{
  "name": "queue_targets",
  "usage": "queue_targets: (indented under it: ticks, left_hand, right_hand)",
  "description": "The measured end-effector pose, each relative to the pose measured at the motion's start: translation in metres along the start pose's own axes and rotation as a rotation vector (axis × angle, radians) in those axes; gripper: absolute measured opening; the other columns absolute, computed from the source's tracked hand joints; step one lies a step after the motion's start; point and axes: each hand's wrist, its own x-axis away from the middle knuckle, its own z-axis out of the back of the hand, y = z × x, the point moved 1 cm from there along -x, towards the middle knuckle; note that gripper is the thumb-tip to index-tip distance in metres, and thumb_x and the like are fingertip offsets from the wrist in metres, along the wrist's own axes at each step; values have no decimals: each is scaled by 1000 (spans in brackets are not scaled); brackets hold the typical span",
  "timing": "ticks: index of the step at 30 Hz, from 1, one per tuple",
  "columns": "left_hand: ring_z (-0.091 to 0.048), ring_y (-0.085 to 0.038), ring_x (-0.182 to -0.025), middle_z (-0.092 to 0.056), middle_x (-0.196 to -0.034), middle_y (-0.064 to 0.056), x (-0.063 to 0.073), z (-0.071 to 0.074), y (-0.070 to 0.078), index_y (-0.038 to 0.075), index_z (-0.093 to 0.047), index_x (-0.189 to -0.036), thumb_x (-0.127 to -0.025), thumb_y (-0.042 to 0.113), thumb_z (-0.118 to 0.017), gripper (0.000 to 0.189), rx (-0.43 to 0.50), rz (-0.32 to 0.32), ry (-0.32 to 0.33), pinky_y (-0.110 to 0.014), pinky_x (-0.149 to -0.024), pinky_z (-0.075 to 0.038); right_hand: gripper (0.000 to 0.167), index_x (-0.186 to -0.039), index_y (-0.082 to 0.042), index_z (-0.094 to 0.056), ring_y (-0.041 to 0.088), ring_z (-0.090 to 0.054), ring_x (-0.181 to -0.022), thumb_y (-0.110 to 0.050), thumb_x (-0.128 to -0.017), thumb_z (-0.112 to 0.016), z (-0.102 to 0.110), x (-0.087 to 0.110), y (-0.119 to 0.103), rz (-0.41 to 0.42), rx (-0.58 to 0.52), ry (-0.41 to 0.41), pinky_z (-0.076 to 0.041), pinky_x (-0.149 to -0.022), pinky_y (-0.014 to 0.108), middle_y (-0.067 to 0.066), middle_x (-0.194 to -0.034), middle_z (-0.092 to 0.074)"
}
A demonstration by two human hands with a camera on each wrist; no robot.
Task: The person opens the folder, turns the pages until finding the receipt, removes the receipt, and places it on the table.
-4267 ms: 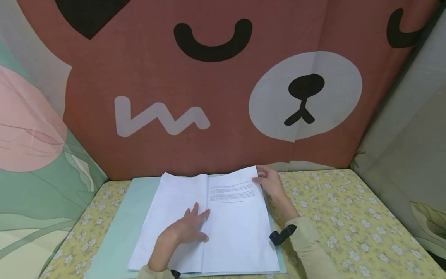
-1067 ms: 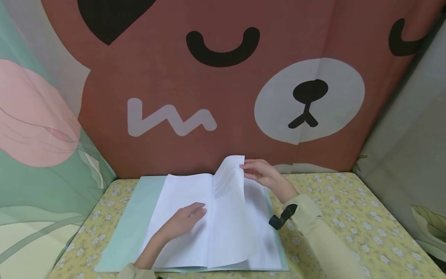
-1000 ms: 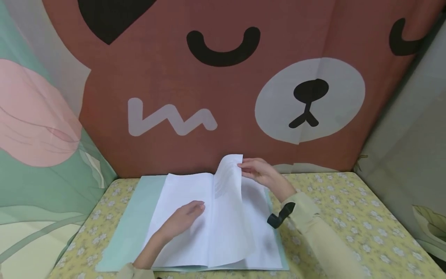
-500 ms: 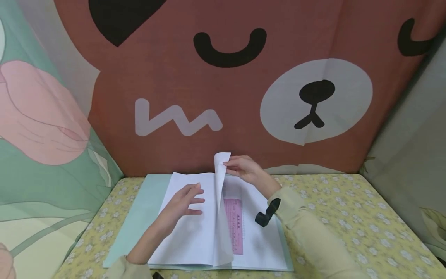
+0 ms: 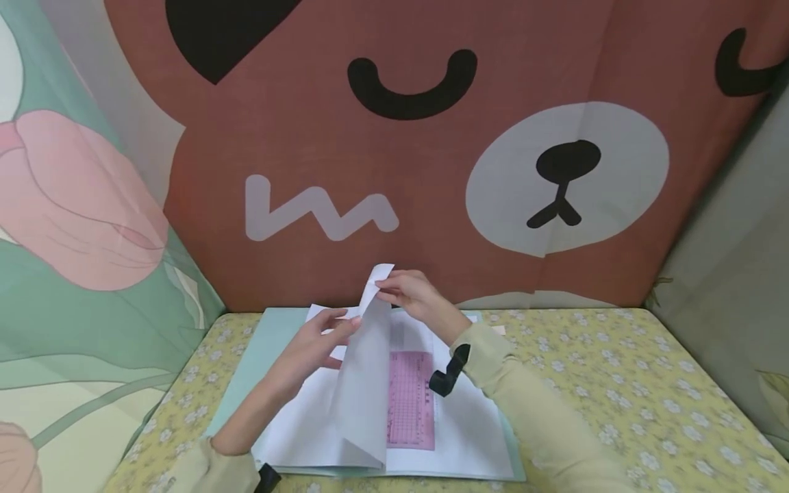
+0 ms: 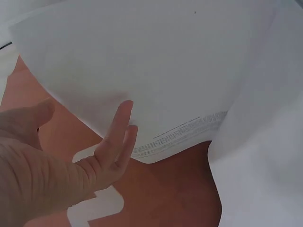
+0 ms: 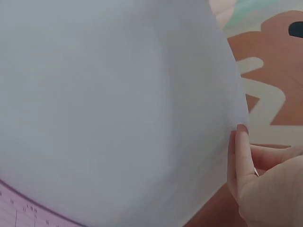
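A booklet of white pages (image 5: 468, 418) lies spread on a pale green folder (image 5: 240, 383). My right hand (image 5: 416, 294) pinches the top outer part of one page (image 5: 364, 383), which stands curled up over the middle fold. Close against that page's left side is my left hand (image 5: 314, 342), fingers apart and fairly straight; in the left wrist view its fingertips (image 6: 125, 106) overlap the printed side. The right wrist view has the thumb and fingers (image 7: 242, 146) on the page edge. A flat pink plastic sheet (image 5: 411, 400) with a grid and numbers lies on the right-hand pages.
A yellow flowered cloth (image 5: 616, 390) covers the table. Behind it hangs a reddish-brown curtain (image 5: 308, 137) with a bear print. A small pale tab (image 5: 498, 330) shows beside the booklet's upper right. Black straps (image 5: 450, 373) sit at the wrists.
My right hand has drawn the page from the right side up and leftward past the fold, uncovering the pink sheet. My left hand has lifted from the left page toward the raised page.
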Motion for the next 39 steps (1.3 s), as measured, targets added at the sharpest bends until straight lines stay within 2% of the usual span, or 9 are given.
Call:
queue_targets:
  ticks: [5, 10, 13, 16, 19, 23, 28, 32, 39]
  left_hand:
    - [-66, -32, -116, -59, -141, -20, 2, 5, 3, 0, -48, -148, -98, 28, -70, 62, -112, 13, 26, -45, -82, -60]
    - [-69, -30, -104, -65, -130, -20, 2, 5, 2, -1, -54, -143, -94, 8, -65, 51, -227, 6, 55, -40, -74, -59]
    - [-70, -30, -98, -69, -122, -21, 0, 6, 0, -3, -56, -142, -92, 0, -61, 50, -321, -34, 73, -42, -76, -60]
    - [-70, -32, -96, -70, -116, -22, -2, 9, -5, -3, -55, -143, -90, -4, -59, 53, -409, -80, 98, -45, -80, -60]
    - [-69, -33, -96, -70, -115, -22, -2, 13, -11, 1, -49, -150, -88, -8, -57, 63, -471, -131, 99, -45, -79, -58]
    - [-62, -31, -94, -65, -132, -26, 0, 21, -22, 7, -47, -156, -91, -11, -53, 68, -551, -165, 78, -40, -72, -52]
    - [-61, -36, -104, -60, -141, -27, -2, 33, -39, -1, -64, -138, -93, -11, -50, 49, -617, -113, 70, -45, -79, -52]
    - [-55, -47, -129, -62, -136, -29, -5, 40, -52, -6, -68, -129, -91, -11, -49, 42, -629, -70, 57, -57, -98, -49]
    - [-62, -37, -109, -65, -128, -30, -13, 46, -81, -9, -68, -122, -87, -14, -53, 38, -715, -47, 31, -46, -85, -51]
  right_hand:
    - [48, -142, 18, -47, 34, -60, -121, 18, -95, -57, -11, -2, 6, 17, -6, 18, -49, -104, 44, 28, -133, -56]
    - [17, -106, 14, -60, 29, -66, -98, 23, -92, -57, -16, -4, 14, 36, -15, 24, -52, -100, 46, 20, -102, -63]
    - [12, -93, 11, -59, 25, -67, -87, 23, -92, -57, -16, -3, 16, 37, -3, -10, -53, -98, 48, 17, -92, -62]
    - [6, -99, 14, -61, 23, -71, -83, 17, -95, -60, -10, 0, 14, 39, 73, -60, -55, -94, 46, 16, -91, -67]
    - [17, -113, 14, -62, 22, -74, -83, 9, -97, -63, 2, 5, 11, 51, 187, -93, -59, -89, 41, 17, -95, -72]
    - [28, -126, 12, -59, 24, -76, -89, 1, -100, -63, 30, 15, 10, 78, 266, -113, -60, -87, 38, 20, -105, -74]
    - [25, -124, 11, -61, 28, -76, -97, -1, -102, -60, 71, 26, 17, 88, 262, -79, -61, -87, 38, 19, -107, -73]
    - [26, -124, 12, -60, 29, -76, -97, -1, -102, -57, 98, 33, 27, 82, 296, 7, -61, -87, 38, 23, -112, -71]
    - [36, -134, 17, -54, 34, -74, -102, -2, -104, -52, 122, 48, 47, 48, 435, 83, -61, -87, 41, 30, -119, -68]
